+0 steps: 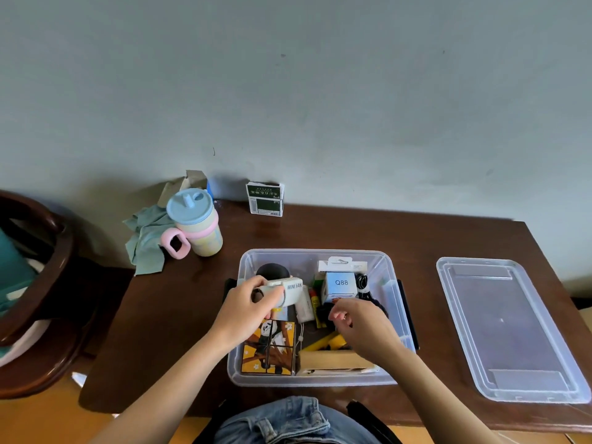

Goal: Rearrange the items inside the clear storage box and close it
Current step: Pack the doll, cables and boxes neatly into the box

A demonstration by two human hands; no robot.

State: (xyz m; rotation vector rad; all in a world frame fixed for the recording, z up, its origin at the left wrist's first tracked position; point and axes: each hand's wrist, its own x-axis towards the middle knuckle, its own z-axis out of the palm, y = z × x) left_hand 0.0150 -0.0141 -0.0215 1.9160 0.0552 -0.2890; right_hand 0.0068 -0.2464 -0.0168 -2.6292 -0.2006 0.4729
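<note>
Sorting the box's contents, lid off.
Right hand [358,325] hovers loosely curled, holding nothing, over the clear plastic storage box [315,254]; left hand [253,302] grips the white "MINI FAN" carton [290,291] above its left side. Forced in askew, the carton could stop the clear lid [509,328], lying well right, from seating.
</note>
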